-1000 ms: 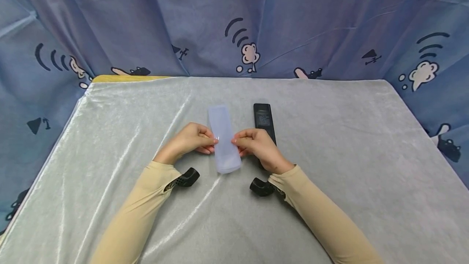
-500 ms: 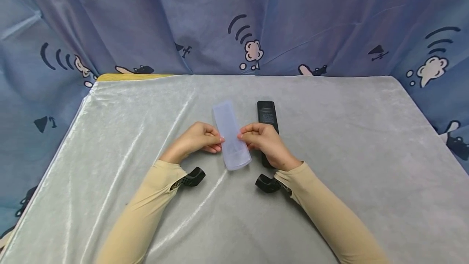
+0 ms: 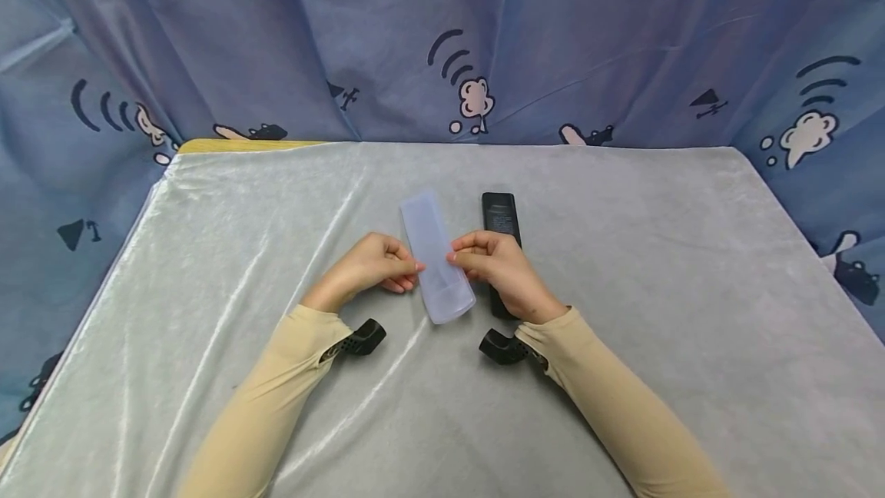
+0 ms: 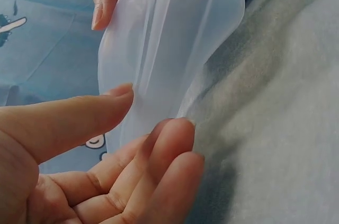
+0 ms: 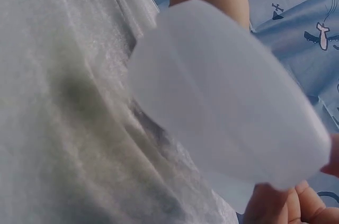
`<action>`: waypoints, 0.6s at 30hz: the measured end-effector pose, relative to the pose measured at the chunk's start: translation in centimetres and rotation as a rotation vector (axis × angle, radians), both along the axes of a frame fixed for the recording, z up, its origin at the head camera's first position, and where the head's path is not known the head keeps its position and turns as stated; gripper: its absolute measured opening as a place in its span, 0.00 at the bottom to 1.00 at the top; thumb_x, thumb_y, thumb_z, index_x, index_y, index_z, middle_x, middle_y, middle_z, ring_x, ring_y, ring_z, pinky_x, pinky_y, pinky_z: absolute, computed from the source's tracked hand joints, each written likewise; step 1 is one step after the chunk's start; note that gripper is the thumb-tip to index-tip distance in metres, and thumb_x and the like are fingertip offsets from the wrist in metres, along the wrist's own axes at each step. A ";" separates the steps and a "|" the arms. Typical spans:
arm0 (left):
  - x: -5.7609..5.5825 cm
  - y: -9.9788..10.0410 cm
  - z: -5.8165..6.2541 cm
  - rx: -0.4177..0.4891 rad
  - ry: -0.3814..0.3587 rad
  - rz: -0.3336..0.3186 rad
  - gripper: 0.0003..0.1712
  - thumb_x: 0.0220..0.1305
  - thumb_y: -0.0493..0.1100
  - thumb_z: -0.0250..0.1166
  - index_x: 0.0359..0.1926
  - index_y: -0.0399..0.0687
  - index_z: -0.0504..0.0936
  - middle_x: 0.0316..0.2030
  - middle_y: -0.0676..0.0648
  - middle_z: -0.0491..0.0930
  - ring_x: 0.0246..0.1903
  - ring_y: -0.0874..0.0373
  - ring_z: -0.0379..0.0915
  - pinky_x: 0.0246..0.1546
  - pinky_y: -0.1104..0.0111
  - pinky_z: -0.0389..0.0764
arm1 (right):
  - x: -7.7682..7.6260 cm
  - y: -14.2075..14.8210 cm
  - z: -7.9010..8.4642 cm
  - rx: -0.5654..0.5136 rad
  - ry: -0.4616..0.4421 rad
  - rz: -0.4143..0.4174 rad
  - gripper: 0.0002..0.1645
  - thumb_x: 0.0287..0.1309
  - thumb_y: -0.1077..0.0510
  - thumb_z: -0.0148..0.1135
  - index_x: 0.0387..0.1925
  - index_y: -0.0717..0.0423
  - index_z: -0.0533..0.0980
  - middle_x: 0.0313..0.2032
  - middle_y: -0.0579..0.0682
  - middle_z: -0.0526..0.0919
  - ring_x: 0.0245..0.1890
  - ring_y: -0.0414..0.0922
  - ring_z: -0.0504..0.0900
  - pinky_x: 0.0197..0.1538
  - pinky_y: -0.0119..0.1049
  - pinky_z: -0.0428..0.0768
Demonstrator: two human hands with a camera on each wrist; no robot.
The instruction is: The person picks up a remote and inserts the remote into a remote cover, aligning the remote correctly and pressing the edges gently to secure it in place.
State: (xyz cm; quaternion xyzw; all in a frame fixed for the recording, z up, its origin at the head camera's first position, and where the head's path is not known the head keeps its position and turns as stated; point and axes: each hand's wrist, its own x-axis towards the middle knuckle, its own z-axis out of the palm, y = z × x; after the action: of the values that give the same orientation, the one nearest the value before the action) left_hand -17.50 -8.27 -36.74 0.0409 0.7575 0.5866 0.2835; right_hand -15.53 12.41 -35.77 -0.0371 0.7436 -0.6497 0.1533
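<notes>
Translucent plastic sleeve [image 3: 429, 237] is held aslant just left of a black remote-shaped device [image 3: 501, 215] (seen from where I stand, its lower half is partly covered), with the left hand [image 3: 369, 266] and the right hand [image 3: 499, 267] each pinching one long edge between thumb and fingers.
</notes>
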 end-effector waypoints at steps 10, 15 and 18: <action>0.1 0.4 -0.1 0.096 -0.026 0.031 0.11 0.69 0.35 0.53 0.36 0.27 0.75 0.23 0.46 0.79 0.22 0.61 0.78 0.29 0.70 0.83 | 0.4 -0.3 0.2 -0.004 0.036 0.051 0.12 0.56 0.65 0.63 0.41 0.69 0.77 0.29 0.46 0.82 0.26 0.41 0.77 0.32 0.32 0.77; 0.3 1.0 0.0 0.137 -0.035 0.104 0.21 0.71 0.46 0.52 0.38 0.27 0.75 0.23 0.46 0.79 0.22 0.60 0.78 0.27 0.70 0.83 | 0.8 -0.9 0.0 0.018 0.045 0.132 0.12 0.55 0.65 0.64 0.41 0.70 0.78 0.26 0.46 0.82 0.24 0.40 0.76 0.30 0.32 0.77; 0.4 1.3 -0.1 0.106 -0.023 0.128 0.20 0.69 0.48 0.56 0.33 0.31 0.76 0.22 0.46 0.79 0.21 0.60 0.78 0.27 0.69 0.83 | 1.0 -1.2 -0.2 0.004 0.034 0.180 0.13 0.56 0.67 0.63 0.42 0.72 0.77 0.26 0.47 0.81 0.24 0.39 0.76 0.31 0.32 0.78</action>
State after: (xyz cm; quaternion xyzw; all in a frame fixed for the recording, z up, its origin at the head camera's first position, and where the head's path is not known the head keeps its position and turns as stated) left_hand -17.06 -6.94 -36.88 0.0005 0.7230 0.6434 0.2517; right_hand -14.50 11.22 -35.95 -0.1146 0.7411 -0.6310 0.1987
